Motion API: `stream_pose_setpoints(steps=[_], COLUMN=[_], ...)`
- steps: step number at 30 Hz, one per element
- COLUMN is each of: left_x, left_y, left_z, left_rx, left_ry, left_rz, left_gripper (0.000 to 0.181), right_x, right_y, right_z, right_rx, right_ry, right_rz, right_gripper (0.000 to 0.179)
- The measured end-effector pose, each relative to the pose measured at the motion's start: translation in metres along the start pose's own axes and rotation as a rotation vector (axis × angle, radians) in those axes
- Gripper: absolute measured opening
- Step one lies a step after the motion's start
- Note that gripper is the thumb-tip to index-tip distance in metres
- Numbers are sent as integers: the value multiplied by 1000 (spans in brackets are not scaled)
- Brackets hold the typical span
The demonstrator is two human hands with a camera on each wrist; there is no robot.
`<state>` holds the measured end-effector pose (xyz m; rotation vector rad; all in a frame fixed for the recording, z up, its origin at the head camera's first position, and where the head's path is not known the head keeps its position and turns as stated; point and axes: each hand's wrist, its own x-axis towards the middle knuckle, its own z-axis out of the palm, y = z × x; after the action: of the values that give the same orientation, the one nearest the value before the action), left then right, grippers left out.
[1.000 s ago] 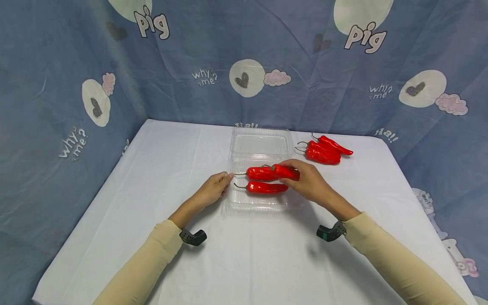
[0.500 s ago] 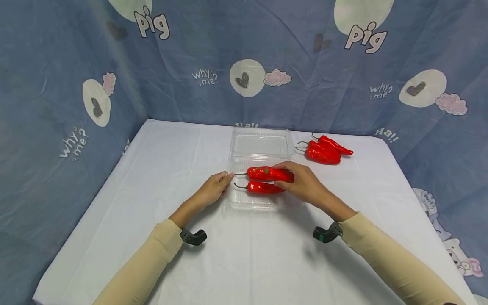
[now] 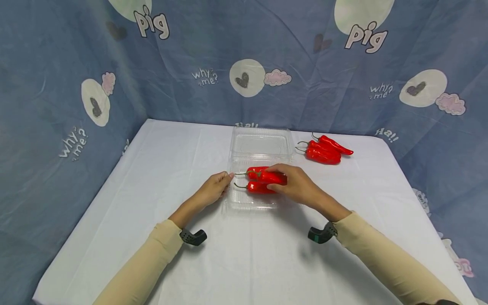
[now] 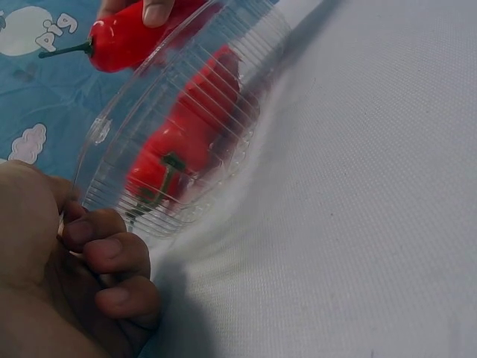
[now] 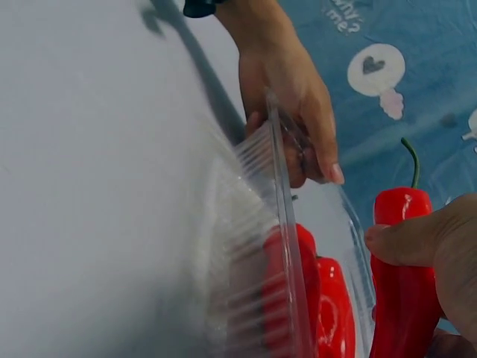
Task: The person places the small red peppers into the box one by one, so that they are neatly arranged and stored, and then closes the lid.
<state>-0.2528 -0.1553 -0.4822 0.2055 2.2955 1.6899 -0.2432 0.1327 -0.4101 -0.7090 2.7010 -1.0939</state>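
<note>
A clear plastic clamshell container [image 3: 249, 203] lies opened out on the white cloth. My left hand [image 3: 211, 188] pinches its left rim between thumb and fingers. Over the container, my right hand [image 3: 299, 184] grips a red chili pepper [image 3: 272, 178], its green stem pointing left. In the right wrist view the thumb presses along that held pepper [image 5: 401, 298]. Two more red peppers lie in the base: a nearer pepper [image 3: 257, 187] and a farther pepper [image 3: 254, 169], partly covered by the held one. The left wrist view shows the peppers inside [image 4: 182, 138] through the ribbed wall.
Behind the base, the container's lid [image 3: 263, 143] lies folded back. Several red peppers [image 3: 323, 156] are piled to the right of the lid. A patterned blue curtain [image 3: 171, 93] hangs round the back and sides of the white-covered table [image 3: 160, 161].
My right hand has moved left and slightly nearer with the red chili pepper, now farther over the base. My left hand has stayed at the container's rim.
</note>
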Motion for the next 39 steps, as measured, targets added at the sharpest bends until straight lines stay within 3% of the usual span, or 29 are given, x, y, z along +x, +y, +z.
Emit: stream_pose_setpoints(steps=[11,21,39], left_x=[0,1,-2], left_y=[1,-2,4], left_z=[1,0,2], left_rx=[-16,6,21], left_ry=[1,-8,13], left_rz=[-2,36,-7], left_gripper=[41,41,42], right_x=[2,4,5], right_y=[-5,-8,-10], right_z=[20,27,32], right_rx=[-46,-87,-136], right_ry=[-68,-103,-156], right_rz=[-37,-47,-69], right_gripper=[44,43,46])
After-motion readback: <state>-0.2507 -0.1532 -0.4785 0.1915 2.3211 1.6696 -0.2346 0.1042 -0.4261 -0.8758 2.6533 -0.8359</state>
